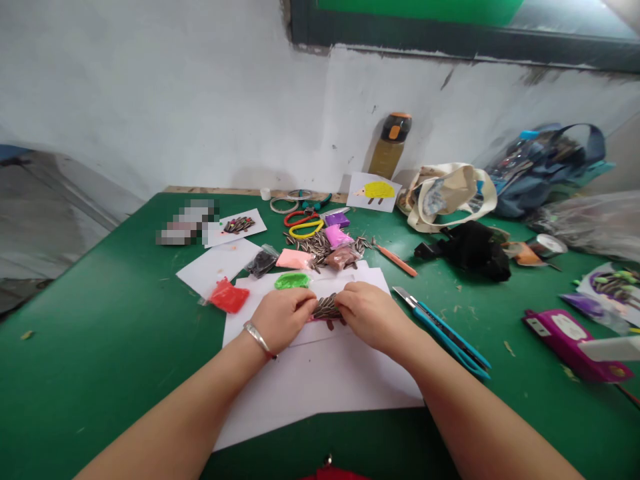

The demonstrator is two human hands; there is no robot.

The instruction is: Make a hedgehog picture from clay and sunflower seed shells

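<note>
In the head view, a patch of striped sunflower seeds (327, 306) with a pink edge and small brown feet lies on white paper (320, 387). My left hand (285, 317), with a silver bracelet at its wrist, is closed at the patch's left end. At the right end my right hand (373, 315) has its fingers curled together against the seeds. Whatever the fingertips of either hand pinch is hidden. Just behind sits a bright green lump of modelling clay (292, 281). A red clay packet (229, 295) rests to the left of my left hand.
Loose sunflower seeds (313, 247) are heaped behind, among clay packets and scissors (306, 228). A cutter with its blade out (440, 330) lies right of the paper. A hedgehog card (374, 193) leans by a bottle (390, 147). Farther right are bags (450, 197) and a purple glue gun (575, 343).
</note>
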